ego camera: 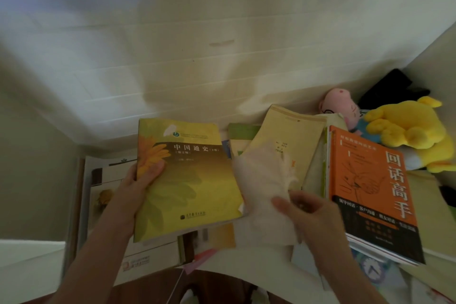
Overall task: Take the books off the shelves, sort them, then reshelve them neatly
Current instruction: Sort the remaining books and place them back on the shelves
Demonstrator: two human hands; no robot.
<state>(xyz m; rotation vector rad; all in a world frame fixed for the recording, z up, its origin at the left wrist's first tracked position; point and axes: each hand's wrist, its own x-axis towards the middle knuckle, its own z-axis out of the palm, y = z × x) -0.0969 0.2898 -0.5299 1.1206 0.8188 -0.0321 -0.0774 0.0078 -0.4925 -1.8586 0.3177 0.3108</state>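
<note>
Sorting is seemingly under way: the left hand [138, 187] is gripping the yellow book [187, 180] by its left edge, thumb lying on the cover. Right of that book, the right hand [313, 215] is pinching a white cloth [261, 187], fingers curled round the blurred fabric. Further right, an orange book [370, 192] is lying on a stack. More books [148, 254] are lying beneath the yellow book. No shelf is showing, so reshelving is probably yet to come.

yellow book [192, 187]: smooth paper cover | white sheet [264, 180]: thin, soft | yellow toy [409, 128]: plush
</note>
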